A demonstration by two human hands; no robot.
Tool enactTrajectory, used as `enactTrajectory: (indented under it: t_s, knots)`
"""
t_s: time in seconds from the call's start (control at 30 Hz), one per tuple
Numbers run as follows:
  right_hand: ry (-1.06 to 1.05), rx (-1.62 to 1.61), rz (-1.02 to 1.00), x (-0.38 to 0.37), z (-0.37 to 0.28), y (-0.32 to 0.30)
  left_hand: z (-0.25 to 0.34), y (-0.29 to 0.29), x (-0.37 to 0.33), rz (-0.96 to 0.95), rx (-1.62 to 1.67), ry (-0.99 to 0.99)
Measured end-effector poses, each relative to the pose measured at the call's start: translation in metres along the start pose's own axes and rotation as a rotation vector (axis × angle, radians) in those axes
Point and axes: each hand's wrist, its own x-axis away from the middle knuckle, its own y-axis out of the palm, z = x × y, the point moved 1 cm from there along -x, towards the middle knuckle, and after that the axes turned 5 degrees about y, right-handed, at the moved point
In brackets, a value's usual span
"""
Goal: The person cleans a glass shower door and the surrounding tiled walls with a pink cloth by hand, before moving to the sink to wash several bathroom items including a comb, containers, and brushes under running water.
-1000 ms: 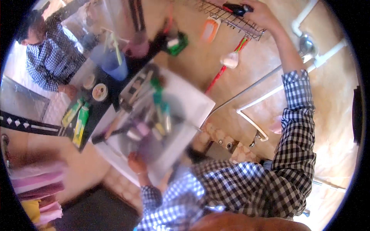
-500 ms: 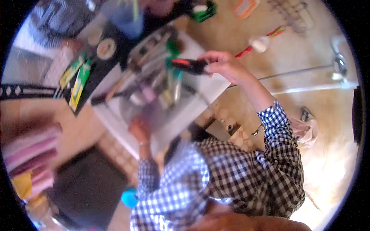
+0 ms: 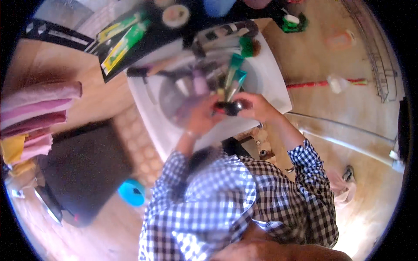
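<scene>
Both my hands are above the white washbasin [image 3: 150,124], on a small black object with red on one end [image 3: 230,108], too blurred to name. My right hand [image 3: 261,108] grips its right part, fingers closed. At its left, red end, the fingers of my left hand [image 3: 203,115] are closed on it. Just beyond the hands, tubes with teal caps [image 3: 237,78] and a pinkish container [image 3: 200,82] are heaped in the basin. A dark-handled brush [image 3: 139,71] lies on the left rim, and a green item [image 3: 248,46] near the far right.
A black shelf [image 3: 143,41] behind the basin bears green-and-yellow boxes [image 3: 126,45], a round tub [image 3: 176,16] and a green holder [image 3: 296,21]. Folded towels [image 3: 39,104] are at the left, above a dark mat [image 3: 82,169]. A blue bowl [image 3: 131,192] is on the floor. A rail [image 3: 344,124] runs along the right.
My right hand has brought the black-and-red object nearer over the basin. My left hand has risen from the basin's near left part to meet it. The view has turned.
</scene>
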Motion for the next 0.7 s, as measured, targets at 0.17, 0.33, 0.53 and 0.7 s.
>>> enactTrajectory:
  t_s: [0.17,0.33,0.53,0.7]
  knots:
    - [0.046,-0.040,-0.014,0.011,0.012,0.011,0.028,-0.001,0.011,-0.244,-0.158,0.028]
    - [0.273,-0.635,-0.036,-0.021,0.019,0.002,-0.022,0.000,0.006,-0.074,0.272,-0.055]
    - [0.361,-1.103,-0.014,-0.042,0.068,0.008,-0.049,0.015,-0.012,0.118,0.633,-0.344]
    - [0.311,-0.858,0.179,-0.047,0.083,0.020,-0.104,0.021,-0.006,0.261,0.335,-0.570]
